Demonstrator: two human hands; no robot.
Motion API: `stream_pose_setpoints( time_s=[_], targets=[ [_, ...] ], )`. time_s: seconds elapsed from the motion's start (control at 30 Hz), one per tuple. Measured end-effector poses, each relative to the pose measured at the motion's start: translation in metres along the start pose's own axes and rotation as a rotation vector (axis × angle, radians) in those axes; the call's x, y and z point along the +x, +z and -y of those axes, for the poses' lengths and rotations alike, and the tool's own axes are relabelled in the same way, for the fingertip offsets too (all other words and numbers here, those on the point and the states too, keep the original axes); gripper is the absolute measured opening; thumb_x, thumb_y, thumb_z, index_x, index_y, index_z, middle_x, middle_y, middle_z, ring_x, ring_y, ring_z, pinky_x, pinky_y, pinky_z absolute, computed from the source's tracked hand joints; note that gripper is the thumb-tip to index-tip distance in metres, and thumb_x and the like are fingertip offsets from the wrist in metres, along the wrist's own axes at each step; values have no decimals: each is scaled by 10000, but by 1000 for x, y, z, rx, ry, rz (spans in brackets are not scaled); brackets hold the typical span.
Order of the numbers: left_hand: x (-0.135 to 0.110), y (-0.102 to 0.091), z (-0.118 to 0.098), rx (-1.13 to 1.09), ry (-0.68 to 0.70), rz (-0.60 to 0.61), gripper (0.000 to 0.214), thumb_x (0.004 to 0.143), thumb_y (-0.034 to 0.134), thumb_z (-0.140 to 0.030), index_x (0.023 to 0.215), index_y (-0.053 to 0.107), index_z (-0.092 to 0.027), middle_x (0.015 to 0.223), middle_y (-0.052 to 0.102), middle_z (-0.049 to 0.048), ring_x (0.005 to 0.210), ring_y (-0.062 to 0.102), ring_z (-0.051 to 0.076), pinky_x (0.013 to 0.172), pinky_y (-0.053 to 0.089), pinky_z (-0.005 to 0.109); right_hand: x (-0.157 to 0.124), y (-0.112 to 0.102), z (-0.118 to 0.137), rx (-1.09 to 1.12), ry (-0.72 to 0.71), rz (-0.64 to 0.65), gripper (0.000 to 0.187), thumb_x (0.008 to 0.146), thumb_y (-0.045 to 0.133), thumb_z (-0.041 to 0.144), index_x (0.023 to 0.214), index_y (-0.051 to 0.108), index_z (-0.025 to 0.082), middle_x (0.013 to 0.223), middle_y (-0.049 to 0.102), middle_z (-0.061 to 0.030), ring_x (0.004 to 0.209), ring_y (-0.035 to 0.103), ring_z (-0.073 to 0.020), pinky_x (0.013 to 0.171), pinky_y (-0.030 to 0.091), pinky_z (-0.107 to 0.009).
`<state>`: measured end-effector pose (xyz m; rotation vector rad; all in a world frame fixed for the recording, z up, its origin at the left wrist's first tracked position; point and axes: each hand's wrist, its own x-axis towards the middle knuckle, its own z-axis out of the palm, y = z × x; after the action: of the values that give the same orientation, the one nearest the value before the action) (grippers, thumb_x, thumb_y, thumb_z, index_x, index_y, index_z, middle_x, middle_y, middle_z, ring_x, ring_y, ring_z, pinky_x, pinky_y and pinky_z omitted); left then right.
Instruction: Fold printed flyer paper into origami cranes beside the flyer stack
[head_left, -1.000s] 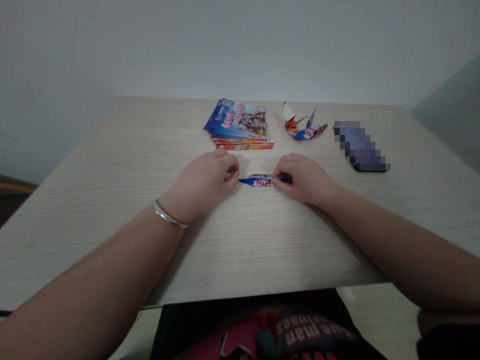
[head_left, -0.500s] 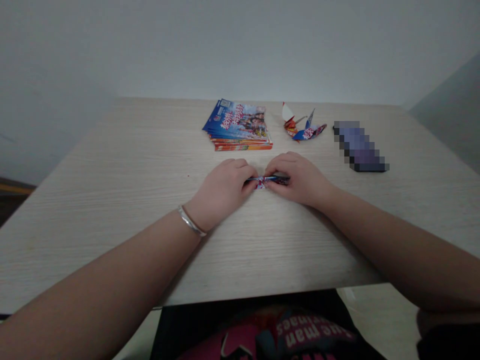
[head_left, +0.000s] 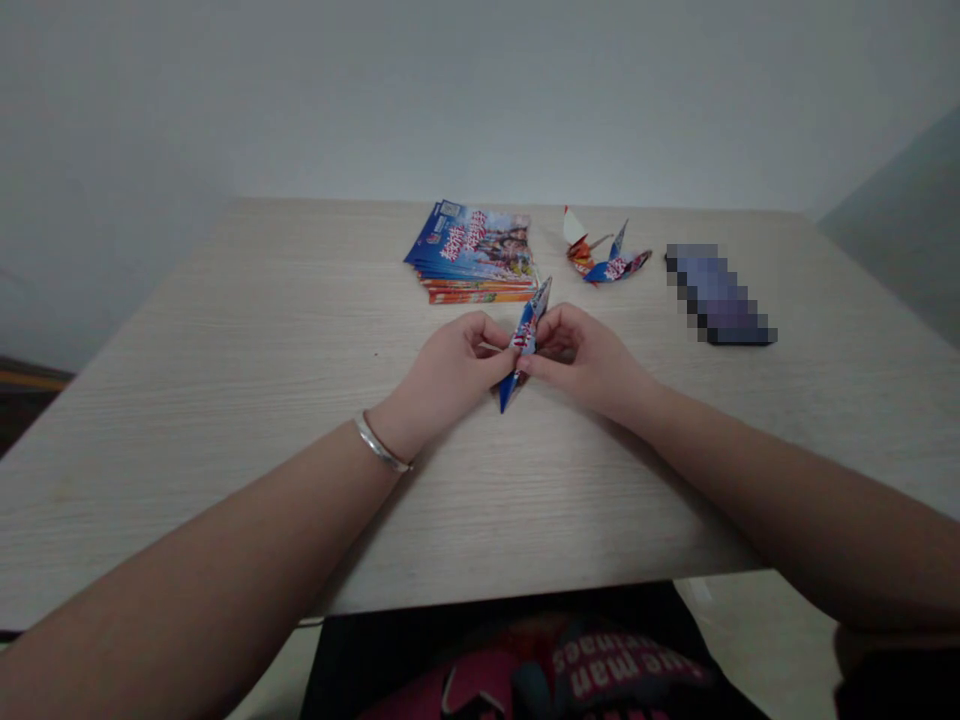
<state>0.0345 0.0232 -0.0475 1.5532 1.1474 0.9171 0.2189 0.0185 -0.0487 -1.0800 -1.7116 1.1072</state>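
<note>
Left hand and right hand pinch paper mid-frame, probably for steadiness. Leaflets, upper centre, likely within reach.

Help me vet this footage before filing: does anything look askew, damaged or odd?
Yes: coarse square blocks cover the phone-like object at the right, probably image masking. The leaflet stack is fanned, its edges uneven. No spill shows, nor clear damage to the folded paper.

I've open desk left of my left hand; ahead, leaflet stack and paper crane block, phone farther right.
</note>
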Motion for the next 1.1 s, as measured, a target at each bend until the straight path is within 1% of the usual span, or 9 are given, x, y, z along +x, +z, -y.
stream_pose_setpoints(
  time_s=[0.1,0.17,0.27,0.4,0.5,0.7,0.87,1.0,1.1],
  targets=[
    [0,2,1,-70,-5,26,151,738,701,-250,758,577,-166,737,621,-6,647,551,109,605,430,239,-1,2,3,-24,3,-13,322,696,791,350,818,513,244,792,669,20,719,635,-151,679,546,-325],
    [1,2,3,-136,15,43,145,737,682,-216,839,589,-170,751,623,-13,663,563,109,625,442,237,-1,2,4,-77,-29,-13,305,697,778,329,846,528,239,823,664,10,731,633,-153,680,546,-325],
    [3,2,6,-194,41,106,242,723,680,-204,948,596,-176,805,652,-5,734,612,134,673,482,253,-1,1,3,-154,-98,-3,273,712,745,294,889,547,228,883,655,-1,712,615,-136,668,541,-312],
    [4,2,4,-158,-24,122,165,730,694,-237,849,612,-157,798,671,15,724,621,143,675,505,270,-2,1,2,-197,-147,-16,216,749,680,230,953,607,220,988,656,-25,693,597,-116,598,518,-276],
    [3,2,0,-147,-79,108,170,781,675,-270,894,648,-145,819,702,34,709,631,142,676,517,282,-3,0,2,-217,-127,-38,255,763,655,189,1014,633,222,962,691,-26,728,624,-134,611,519,-277],
    [0,1,-1,-160,-108,109,124,807,675,-253,858,681,-140,824,734,53,713,653,141,712,538,302,-3,0,3,-284,-23,-95,108,767,709,274,834,664,202,773,709,-14,622,578,-134,599,483,-301],
    [-1,-1,4,-131,-22,142,181,801,704,-279,920,705,-142,948,754,65,859,679,176,852,538,355,-3,-3,1,-215,-81,-94,104,754,725,292,775,668,207,847,717,-34,779,639,-177,711,501,-337],
    [1,-2,5,-122,18,166,232,795,712,-273,984,687,-140,1031,743,73,936,675,190,896,527,362,-2,-5,2,-206,-78,-90,154,742,742,339,733,666,205,775,656,-15,661,552,-138,593,435,-297],
    [1,-1,4,-155,7,154,228,771,727,-263,950,657,-139,978,733,66,877,670,175,842,533,339,-2,-5,4,-217,-38,-64,168,757,724,344,723,648,198,732,619,0,588,480,-110,536,381,-279]
  ],
)
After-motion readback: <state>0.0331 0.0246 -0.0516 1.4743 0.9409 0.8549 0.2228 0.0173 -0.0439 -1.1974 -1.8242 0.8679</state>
